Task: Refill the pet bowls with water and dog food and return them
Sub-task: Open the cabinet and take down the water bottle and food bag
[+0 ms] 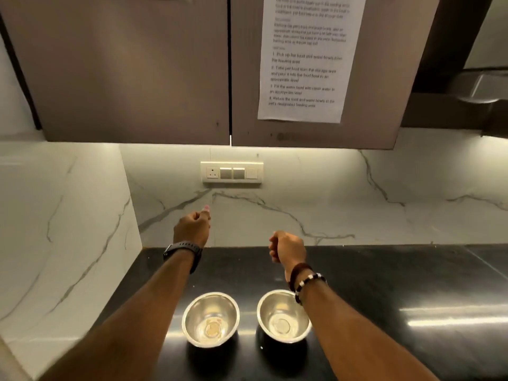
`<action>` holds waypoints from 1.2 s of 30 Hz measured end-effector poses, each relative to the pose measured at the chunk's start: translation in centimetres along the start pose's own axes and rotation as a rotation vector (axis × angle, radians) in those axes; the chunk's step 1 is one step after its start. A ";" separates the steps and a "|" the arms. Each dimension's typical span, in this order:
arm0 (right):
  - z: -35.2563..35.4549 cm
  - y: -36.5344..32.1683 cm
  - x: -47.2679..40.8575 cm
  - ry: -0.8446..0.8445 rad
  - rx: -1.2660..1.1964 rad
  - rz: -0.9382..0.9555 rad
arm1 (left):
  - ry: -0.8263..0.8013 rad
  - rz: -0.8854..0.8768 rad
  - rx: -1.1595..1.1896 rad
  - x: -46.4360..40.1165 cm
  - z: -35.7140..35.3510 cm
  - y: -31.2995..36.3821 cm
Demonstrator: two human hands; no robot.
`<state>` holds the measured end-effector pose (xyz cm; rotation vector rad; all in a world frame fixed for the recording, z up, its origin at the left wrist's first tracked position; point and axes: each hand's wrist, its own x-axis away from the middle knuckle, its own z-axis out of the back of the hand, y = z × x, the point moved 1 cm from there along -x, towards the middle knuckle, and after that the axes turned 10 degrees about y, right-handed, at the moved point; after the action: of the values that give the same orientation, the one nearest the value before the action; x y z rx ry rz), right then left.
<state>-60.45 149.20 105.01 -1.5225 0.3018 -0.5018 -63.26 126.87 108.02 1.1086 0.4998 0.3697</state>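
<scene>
Two steel pet bowls stand side by side on the black countertop (384,284), near its front. The left bowl (210,319) and the right bowl (283,314) both look empty and shiny inside. My left hand (192,228), with a black watch on the wrist, is raised above the counter toward the wall, fingers curled with nothing in them. Over the counter behind the right bowl hovers my right hand (287,247), with bead bracelets on the wrist, also curled into a loose fist and holding nothing. Both forearms pass beside the bowls; the right one crosses the right bowl's rim.
Brown upper cabinets (132,70) hang overhead, with a printed instruction sheet (308,59) taped to the right door. A switch and socket plate (231,172) sits on the marble backsplash. A marble side wall (60,229) bounds the counter on the left.
</scene>
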 end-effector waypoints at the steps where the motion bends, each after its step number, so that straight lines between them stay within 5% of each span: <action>1: -0.5 -1.7 0.1 -0.023 -0.028 0.037 | 0.002 -0.016 0.026 -0.7 0.5 1.5; 14: -4.4 -17.2 -2.9 -0.196 -0.252 0.164 | -0.084 0.084 0.392 -9.3 4.1 12.0; 26: -6.8 -17.6 -5.4 -0.253 -0.431 0.013 | -0.167 0.283 0.726 -10.0 2.4 13.5; 36: -7.6 -17.8 -4.1 -0.329 -0.451 -0.022 | -0.208 0.234 0.760 -8.7 2.6 13.1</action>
<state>-69.92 145.01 121.92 -2.0167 0.1451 -0.1970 -69.47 125.70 122.66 1.9314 0.3253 0.2634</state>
